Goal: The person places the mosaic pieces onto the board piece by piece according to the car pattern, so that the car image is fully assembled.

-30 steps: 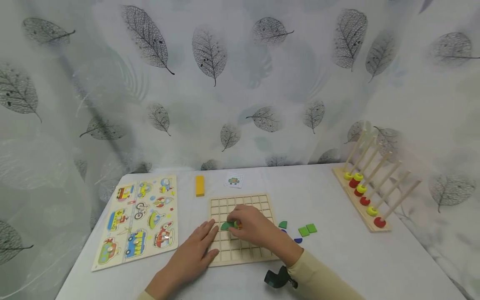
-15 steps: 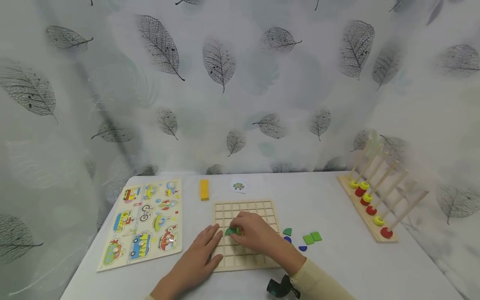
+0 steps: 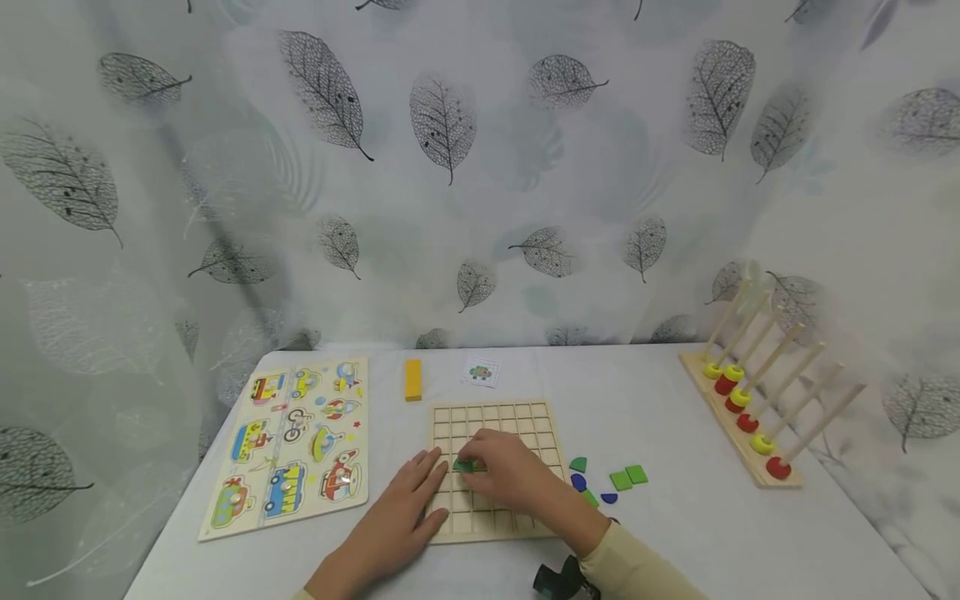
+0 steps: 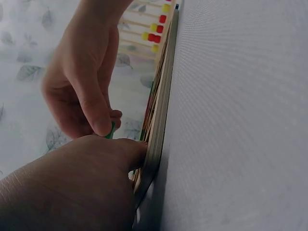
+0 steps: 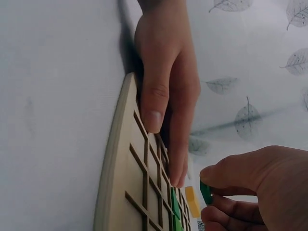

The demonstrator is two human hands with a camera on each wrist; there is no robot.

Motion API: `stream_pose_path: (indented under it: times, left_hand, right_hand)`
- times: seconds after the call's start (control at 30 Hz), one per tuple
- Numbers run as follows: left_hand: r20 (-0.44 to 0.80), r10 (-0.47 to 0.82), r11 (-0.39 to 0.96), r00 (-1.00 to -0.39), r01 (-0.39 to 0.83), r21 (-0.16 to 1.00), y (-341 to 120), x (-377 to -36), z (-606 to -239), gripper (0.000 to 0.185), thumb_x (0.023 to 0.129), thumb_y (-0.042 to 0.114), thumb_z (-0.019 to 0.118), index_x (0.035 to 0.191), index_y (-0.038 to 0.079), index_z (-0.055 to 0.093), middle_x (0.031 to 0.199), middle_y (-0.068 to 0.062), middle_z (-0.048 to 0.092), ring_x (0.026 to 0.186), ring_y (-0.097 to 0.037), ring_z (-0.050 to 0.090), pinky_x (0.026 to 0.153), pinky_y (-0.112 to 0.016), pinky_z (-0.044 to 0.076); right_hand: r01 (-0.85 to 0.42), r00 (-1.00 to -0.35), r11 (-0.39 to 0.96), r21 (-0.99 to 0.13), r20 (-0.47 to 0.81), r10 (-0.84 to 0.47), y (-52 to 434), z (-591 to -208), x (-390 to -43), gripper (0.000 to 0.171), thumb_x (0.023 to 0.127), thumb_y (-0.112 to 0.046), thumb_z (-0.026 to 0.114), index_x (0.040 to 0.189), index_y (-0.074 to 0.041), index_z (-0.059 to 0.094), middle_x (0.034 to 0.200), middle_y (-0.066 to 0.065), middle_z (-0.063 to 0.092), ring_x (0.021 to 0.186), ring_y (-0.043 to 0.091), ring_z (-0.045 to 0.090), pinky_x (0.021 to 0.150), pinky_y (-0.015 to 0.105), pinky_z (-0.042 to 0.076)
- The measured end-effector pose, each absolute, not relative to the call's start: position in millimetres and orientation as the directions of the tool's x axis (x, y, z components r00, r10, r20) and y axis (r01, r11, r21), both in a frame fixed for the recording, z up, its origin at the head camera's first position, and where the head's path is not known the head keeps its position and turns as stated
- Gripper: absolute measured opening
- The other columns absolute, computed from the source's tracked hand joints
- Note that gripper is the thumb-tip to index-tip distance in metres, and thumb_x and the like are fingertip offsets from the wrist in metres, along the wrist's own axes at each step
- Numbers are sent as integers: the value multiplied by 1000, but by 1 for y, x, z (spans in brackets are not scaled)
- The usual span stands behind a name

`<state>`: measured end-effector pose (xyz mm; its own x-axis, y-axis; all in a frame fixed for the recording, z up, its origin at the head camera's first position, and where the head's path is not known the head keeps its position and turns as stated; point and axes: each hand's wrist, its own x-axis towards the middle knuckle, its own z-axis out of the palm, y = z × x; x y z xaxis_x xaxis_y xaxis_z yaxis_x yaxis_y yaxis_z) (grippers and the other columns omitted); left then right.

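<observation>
My left hand (image 3: 401,508) rests with straight fingers on the left edge of a wooden grid board (image 3: 480,538). Over the board's left-middle part, my right hand (image 3: 513,477) pinches a small green tile (image 5: 206,192) between thumb and fingertips. In the right wrist view that tile is clear of the grid, and another green tile (image 5: 175,204) lies in the grid near the left fingertips. The left wrist view shows the held green tile (image 4: 111,131) just beyond the left hand. My right hand covers much of the grid's middle in the head view.
Right of the board lie green squares (image 3: 621,480), a green quarter piece (image 3: 578,464) and blue pieces (image 3: 578,482). A picture card (image 3: 481,372) and yellow block (image 3: 413,380) lie behind. A vehicle puzzle (image 3: 360,433) is left; a peg rack (image 3: 750,450) with beads is right.
The head view has shifted, so the scene sits lower and further right. The right hand stays over the same part of the board, pinching; the left hand keeps its place.
</observation>
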<state>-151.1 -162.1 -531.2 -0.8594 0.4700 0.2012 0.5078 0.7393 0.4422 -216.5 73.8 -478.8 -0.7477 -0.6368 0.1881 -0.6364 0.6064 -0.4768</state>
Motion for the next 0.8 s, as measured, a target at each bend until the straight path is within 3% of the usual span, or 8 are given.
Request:
stream_pose_path:
  times: [0.43,0.8]
  left_hand:
    - [223,468,736,-855,517,436,-163,-151,-532,62,110,33,64,161,2,50,174,-14,35,160,-39,31,126,-61,33]
    - [235,476,733,-848,529,428,-162,-151,-531,61,109,31,64,161,0,50,173,-16,36,159,-40,32,125,-60,34]
  right_hand:
    - [-676,-729,652,-343,178,-661,64,-498,-215,15,97,-20,85,111,-15,84,98,-8,69,82,1,56,74,19,55]
    - [-666,-738,663,-342,167,-654,65,-502,-218,16,97,-23,85,111,-16,83,96,-9,67,80,0,54,72,18,53]
